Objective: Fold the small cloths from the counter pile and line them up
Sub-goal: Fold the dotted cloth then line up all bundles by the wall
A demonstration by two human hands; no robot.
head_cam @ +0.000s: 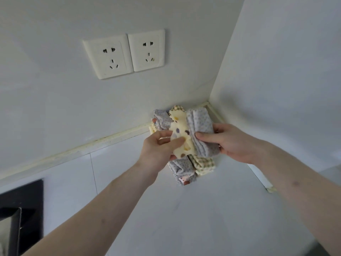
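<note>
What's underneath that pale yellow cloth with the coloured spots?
Under the pale yellow spotted cloth: a grey dotted cloth and a yellow checked cloth. Anything deeper is covered.

Two wall sockets (124,54), black hob (21,209) at left counter edge

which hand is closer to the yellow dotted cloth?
Left. The left hand pinches the yellow dotted cloth at its lower left. The right hand grips the grey cloth beside it, on its right.
</note>
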